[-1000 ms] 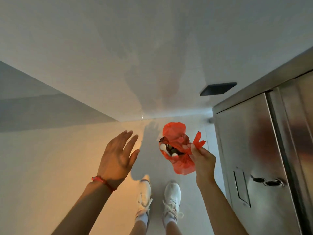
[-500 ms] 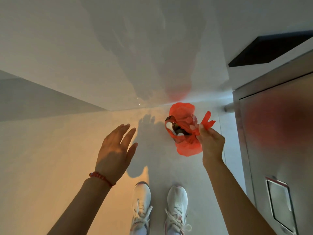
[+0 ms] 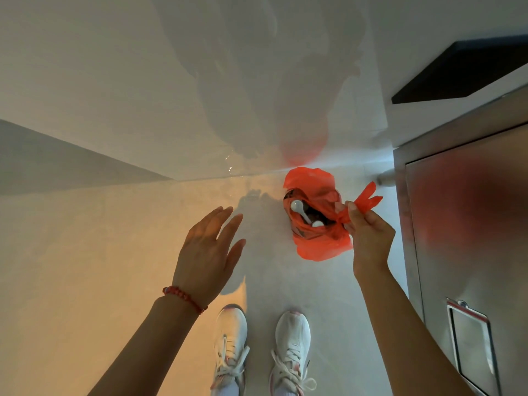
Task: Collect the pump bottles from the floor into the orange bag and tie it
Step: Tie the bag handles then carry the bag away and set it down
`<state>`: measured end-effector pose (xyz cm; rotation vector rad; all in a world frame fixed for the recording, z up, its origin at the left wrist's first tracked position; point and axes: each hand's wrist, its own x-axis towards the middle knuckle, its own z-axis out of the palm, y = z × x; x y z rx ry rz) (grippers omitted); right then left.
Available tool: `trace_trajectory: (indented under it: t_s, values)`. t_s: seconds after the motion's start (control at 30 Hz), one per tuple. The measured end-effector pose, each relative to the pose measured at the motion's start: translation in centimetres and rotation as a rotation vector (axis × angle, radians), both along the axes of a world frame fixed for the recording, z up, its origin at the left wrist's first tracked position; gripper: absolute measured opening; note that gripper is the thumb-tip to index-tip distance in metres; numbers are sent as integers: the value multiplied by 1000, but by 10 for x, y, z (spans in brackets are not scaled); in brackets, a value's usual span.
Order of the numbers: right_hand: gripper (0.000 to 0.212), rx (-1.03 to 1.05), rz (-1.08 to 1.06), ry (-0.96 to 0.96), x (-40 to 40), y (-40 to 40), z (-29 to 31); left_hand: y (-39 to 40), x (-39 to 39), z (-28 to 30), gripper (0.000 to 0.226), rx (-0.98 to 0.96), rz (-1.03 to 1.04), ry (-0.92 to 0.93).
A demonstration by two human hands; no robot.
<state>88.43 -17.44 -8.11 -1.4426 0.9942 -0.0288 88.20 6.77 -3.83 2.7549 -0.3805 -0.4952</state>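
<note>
The right hand [image 3: 368, 238] is pinching the knotted handles of the orange bag [image 3: 317, 221], fingers curled tight round the plastic, so the bag is hanging just above the pale floor [image 3: 285, 281] near a steel cabinet [image 3: 468, 238]. White pump bottles [image 3: 303, 214] are poking out the bag's mouth. The left hand [image 3: 205, 252] is hovering off to the side, fingers straight and spread, holding nothing.

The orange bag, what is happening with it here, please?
A person stands on a pale floor and holds the orange bag up, the right hand pinching its handles. White pump bottles show inside the bag's mouth, which is not tied shut. The left hand is open beside it, holding nothing.
</note>
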Motion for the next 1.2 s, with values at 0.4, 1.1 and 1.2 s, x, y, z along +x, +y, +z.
trace_trajectory:
  t_s: [0.4, 1.1, 1.2]
  values:
    - [16, -28, 21, -44, -18, -4, 0, -17, -10, 5, 51, -11, -22, 26]
    - [28, -96, 130, -177, -35, -10, 62, -24, -25, 61, 59, -11, -49, -33]
    - [22, -286, 303, -158, -40, -8, 97, -26, -22, 87, 54, -6, -74, -85]
